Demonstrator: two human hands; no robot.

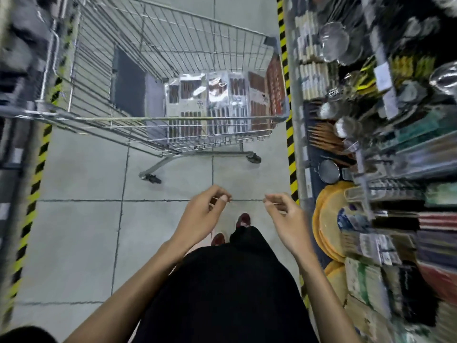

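I stand in a shop aisle and look down at both hands held over the grey tiled floor. My left hand [202,214] hangs with its fingers loosely curled and holds nothing. My right hand [284,216] is the same, fingers loosely curled and holding nothing. Ahead of them stands a wire shopping cart [158,120]. In its right end lie several clear-wrapped packs of cutlery with brown handles [217,95]. Neither hand touches the cart.
Shelves on the right carry strainers [333,40], ladles, wooden utensils [326,139], round yellow boards [326,219] and boxed goods. Yellow-black hazard tape [288,120] edges the aisle on both sides. A dark shelf unit stands on the left. My feet in red shoes [243,220] show below.
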